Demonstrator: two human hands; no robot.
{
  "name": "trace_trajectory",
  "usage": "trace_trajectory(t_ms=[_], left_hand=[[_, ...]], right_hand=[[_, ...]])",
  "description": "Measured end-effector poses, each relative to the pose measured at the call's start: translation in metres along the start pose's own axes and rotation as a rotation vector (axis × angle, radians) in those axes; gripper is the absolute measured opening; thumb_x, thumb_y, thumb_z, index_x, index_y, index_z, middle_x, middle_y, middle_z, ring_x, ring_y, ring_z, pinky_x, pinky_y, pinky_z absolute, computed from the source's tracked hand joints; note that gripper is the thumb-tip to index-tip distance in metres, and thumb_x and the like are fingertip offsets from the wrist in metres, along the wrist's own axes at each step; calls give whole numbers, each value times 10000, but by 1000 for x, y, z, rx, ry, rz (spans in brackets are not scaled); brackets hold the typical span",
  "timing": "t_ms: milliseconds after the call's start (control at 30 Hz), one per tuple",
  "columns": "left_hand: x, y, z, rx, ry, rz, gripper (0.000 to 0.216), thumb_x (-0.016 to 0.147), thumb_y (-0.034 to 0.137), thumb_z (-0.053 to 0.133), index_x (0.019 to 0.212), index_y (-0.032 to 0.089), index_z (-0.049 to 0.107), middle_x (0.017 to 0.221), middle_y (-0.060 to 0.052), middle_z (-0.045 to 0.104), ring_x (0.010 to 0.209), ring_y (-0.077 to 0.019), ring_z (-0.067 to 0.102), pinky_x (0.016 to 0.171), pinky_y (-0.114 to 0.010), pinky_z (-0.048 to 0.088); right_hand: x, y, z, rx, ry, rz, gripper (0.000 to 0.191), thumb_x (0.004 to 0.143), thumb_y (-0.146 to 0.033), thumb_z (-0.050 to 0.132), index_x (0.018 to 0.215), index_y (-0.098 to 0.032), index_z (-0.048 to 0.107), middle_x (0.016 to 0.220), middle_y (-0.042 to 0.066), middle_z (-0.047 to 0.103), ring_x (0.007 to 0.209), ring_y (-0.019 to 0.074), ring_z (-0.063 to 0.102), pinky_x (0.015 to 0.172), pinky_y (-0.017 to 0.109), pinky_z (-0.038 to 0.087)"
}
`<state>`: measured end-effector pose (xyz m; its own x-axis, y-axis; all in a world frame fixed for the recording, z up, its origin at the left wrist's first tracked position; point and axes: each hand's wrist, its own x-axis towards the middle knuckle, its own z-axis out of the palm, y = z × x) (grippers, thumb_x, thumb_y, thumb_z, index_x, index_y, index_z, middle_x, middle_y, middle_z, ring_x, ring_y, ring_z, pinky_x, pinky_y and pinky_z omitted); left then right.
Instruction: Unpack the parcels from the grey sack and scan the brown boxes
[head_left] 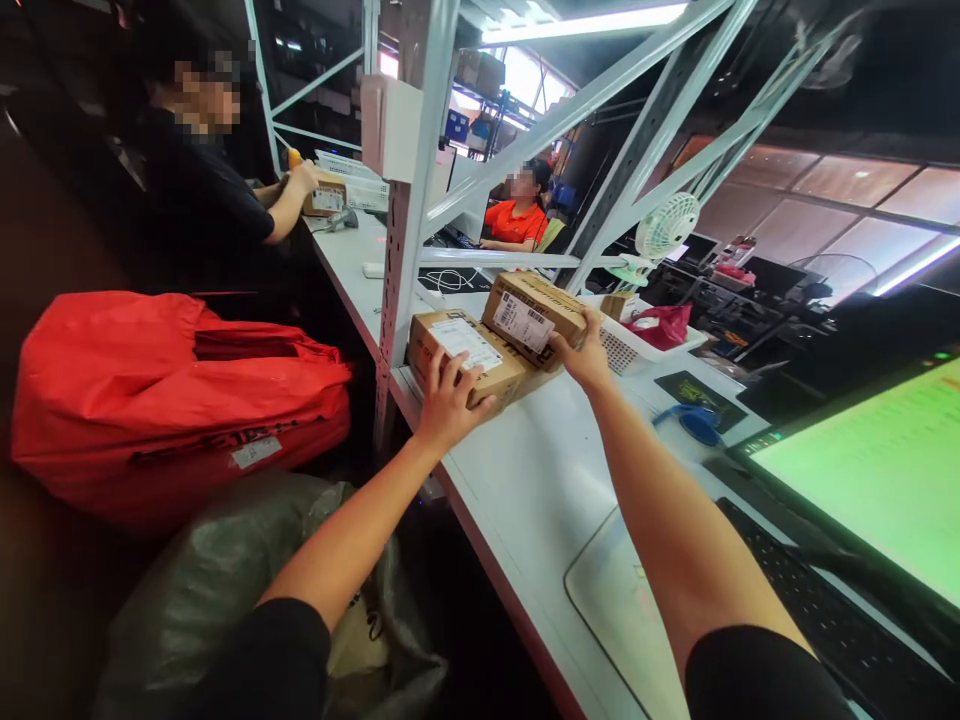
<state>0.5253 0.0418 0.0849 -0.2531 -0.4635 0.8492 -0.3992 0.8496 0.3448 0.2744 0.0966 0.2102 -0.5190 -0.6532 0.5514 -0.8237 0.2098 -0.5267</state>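
Across the long white tabletop (525,480), beside a bulging red bag (172,400) at its left edge, 2 brown cartons sit by the shelf upright (397,250). The nearer carton (431,345) lies flat, so my left grip (450,400) simply rests open on it, fingers spread over its top. The farther carton (536,295) leans tilted against the first. My right grip (585,355) is closed around its right end, which I judge keeps it propped. Each carton has a white barcode label (523,322) facing up.
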Motion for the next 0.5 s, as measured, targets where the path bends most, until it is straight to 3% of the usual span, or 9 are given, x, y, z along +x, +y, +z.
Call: trace_trajectory(t_ms=[167, 500], left_hand=[[0, 0, 3, -13, -18, -32, 410, 904, 470, 704, 1256, 265, 665, 1462, -85, 560, 1545, -375, 250, 1251, -566, 359], [1, -1, 3, -50, -60, -43, 444, 915, 473, 686, 1301, 258, 645, 1505, -96, 521, 1570, -382, 190, 1277, -588, 290]], right_hand=[[-9, -9, 9, -84, 80, -20, 782, 853, -557, 581, 1502, -154, 411, 1363, 222, 618, 1202, 432, 609, 1048, 636, 451], [-46, -70, 21, -229, 32, 2, 748, 925, -532, 472, 1532, -104, 387, 1244, 281, 664, 1107, 473, 641, 973, 676, 454]])
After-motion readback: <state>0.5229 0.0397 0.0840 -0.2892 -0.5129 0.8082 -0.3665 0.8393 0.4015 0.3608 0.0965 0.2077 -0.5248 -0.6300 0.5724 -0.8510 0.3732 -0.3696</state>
